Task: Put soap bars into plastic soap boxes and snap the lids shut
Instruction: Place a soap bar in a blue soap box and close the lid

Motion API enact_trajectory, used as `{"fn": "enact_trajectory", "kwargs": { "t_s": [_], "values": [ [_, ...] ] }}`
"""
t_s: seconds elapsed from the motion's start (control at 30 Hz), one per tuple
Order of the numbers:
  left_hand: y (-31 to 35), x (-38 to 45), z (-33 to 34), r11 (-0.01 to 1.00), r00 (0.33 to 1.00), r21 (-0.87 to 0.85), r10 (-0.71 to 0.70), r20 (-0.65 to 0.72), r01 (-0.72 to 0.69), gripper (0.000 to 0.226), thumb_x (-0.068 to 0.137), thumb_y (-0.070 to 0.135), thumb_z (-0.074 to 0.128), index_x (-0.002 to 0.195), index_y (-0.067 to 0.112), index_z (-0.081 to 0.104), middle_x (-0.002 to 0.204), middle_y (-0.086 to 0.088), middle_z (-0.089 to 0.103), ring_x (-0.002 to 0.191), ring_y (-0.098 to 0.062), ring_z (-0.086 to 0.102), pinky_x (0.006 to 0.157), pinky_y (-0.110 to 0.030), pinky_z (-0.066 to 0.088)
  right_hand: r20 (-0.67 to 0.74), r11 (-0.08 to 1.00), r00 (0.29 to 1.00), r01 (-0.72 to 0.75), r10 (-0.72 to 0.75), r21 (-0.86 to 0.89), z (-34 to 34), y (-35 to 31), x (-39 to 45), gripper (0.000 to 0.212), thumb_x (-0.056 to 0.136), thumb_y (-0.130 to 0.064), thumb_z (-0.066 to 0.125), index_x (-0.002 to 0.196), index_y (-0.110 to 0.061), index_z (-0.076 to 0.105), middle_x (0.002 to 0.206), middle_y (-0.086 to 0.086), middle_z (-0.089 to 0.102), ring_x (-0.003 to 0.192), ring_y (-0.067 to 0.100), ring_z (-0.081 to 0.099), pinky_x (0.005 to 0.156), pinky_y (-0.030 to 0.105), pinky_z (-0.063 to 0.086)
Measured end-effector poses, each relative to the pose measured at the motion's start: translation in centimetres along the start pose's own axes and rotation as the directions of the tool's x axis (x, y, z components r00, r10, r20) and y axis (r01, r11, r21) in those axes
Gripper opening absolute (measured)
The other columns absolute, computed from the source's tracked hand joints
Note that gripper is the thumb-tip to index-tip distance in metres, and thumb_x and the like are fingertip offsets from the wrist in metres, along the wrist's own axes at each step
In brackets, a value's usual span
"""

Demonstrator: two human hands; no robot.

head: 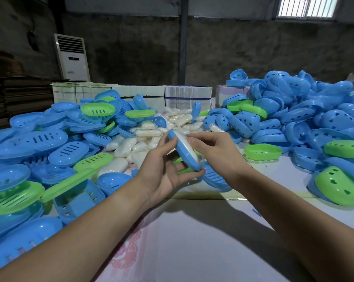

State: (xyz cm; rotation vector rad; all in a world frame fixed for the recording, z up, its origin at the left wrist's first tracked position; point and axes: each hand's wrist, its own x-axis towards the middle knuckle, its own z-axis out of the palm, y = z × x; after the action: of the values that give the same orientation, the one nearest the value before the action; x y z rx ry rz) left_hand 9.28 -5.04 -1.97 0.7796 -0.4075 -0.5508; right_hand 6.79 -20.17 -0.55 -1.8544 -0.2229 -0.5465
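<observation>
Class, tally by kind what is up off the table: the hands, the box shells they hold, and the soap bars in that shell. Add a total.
Hands: 2, the left hand and the right hand
Blue box shell, held between them: 1
Soap bar, lying in the shell: 1
Total: 4

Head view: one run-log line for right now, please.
step: soap into box | left hand: holds blue box | right hand: presses soap in | lid: not on
</observation>
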Motion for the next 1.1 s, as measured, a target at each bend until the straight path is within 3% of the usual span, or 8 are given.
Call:
{"fn": "enact_trajectory", "kwargs": {
  "t_s": [0.13,0.27,0.33,0.47,0.6,0.8,0.9,1.1],
  "values": [
    [0.2,-0.2,0.4,0.997,0.997,-0.061,-0.050,-0.050,0.047,0.068,0.082,0.028,0.066,0.146,0.010,0.050,0.130,-0.024,0.066,0.107,-0.048,0.069,0.072,-0.056,0.062,-0.007,0.998,1.000,-0.007,0.008,0.068,-0.8,0.2,0.5,0.016,0.095,-0.015,0.065,0.107,-0.013,0.075,0.095,-0.005,0.076,0.087,-0.002,0.068,0.071,0.009,0.048],
    [0.5,-0.3,0.5,0.983,0.991,-0.169,-0.091,-0.098,0.074,0.040,0.097,0.031,0.060,0.132,0.011,0.060,0.132,-0.027,0.065,0.108,-0.052,0.068,0.067,-0.052,0.062,-0.216,0.960,0.975,-0.110,0.053,-0.258,-3.5,3.0,2.8,0.021,0.092,-0.020,0.066,0.112,-0.020,0.072,0.103,-0.005,0.072,0.099,0.013,0.066,0.088,0.026,0.048],
    [0.7,-0.3,0.6,0.976,0.990,-0.204,-0.100,-0.098,0.078,0.034,0.094,0.033,0.064,0.119,0.010,0.064,0.130,-0.024,0.067,0.103,-0.049,0.071,0.063,-0.047,0.062,-0.283,0.862,0.955,-0.214,0.086,-0.460,-5.4,4.7,4.8,0.033,0.090,-0.022,0.064,0.123,-0.021,0.067,0.113,-0.003,0.068,0.109,0.020,0.062,0.091,0.031,0.045],
    [1.0,-0.4,0.9,0.973,0.995,-0.222,-0.084,-0.061,0.068,0.061,0.073,0.037,0.072,0.127,0.012,0.063,0.108,-0.019,0.069,0.080,-0.039,0.074,0.055,-0.037,0.057,-0.295,0.552,0.939,-0.343,0.177,-0.760,-9.0,7.4,8.9,0.054,0.089,-0.021,0.058,0.142,-0.023,0.047,0.142,0.012,0.047,0.130,0.035,0.042,0.105,0.045,0.040],
    [1.1,-0.1,0.9,0.975,0.997,-0.215,-0.061,-0.035,0.052,0.056,0.071,0.037,0.072,0.119,0.008,0.066,0.097,-0.020,0.073,0.079,-0.040,0.074,0.056,-0.037,0.057,-0.407,0.392,0.893,-0.450,0.192,-0.802,-11.4,8.9,11.0,0.065,0.092,-0.021,0.057,0.150,-0.030,0.029,0.156,0.010,0.019,0.136,0.041,0.026,0.099,0.052,0.040],
    [0.8,0.3,0.6,0.982,0.995,-0.165,-0.099,-0.019,0.095,0.054,0.071,0.036,0.070,0.117,0.009,0.065,0.103,-0.020,0.074,0.087,-0.040,0.074,0.065,-0.043,0.060,-0.474,0.345,0.876,-0.474,0.090,-0.810,-12.4,10.6,12.1,0.046,0.093,-0.017,0.055,0.137,-0.027,0.045,0.134,0.015,0.037,0.111,0.042,0.050,0.077,0.043,0.040],
    [0.6,0.3,0.7,0.985,0.994,-0.145,-0.105,-0.044,0.097,0.050,0.071,0.034,0.069,0.113,0.006,0.065,0.104,-0.020,0.072,0.090,-0.041,0.073,0.062,-0.043,0.060,-0.413,0.346,0.909,-0.404,0.053,-0.847,-11.5,11.2,12.0,0.047,0.092,-0.013,0.054,0.137,-0.026,0.047,0.127,0.014,0.049,0.111,0.039,0.053,0.080,0.043,0.044],
    [0.9,0.1,0.9,0.982,0.995,-0.172,-0.086,-0.041,0.078,0.038,0.071,0.029,0.070,0.103,0.009,0.067,0.110,-0.024,0.071,0.093,-0.047,0.073,0.061,-0.048,0.062,-0.489,0.590,0.872,-0.409,0.028,-0.696,-10.2,9.5,11.4,0.047,0.085,-0.005,0.052,0.127,-0.025,0.054,0.117,0.013,0.059,0.105,0.036,0.057,0.077,0.036,0.039]
  ]
}}
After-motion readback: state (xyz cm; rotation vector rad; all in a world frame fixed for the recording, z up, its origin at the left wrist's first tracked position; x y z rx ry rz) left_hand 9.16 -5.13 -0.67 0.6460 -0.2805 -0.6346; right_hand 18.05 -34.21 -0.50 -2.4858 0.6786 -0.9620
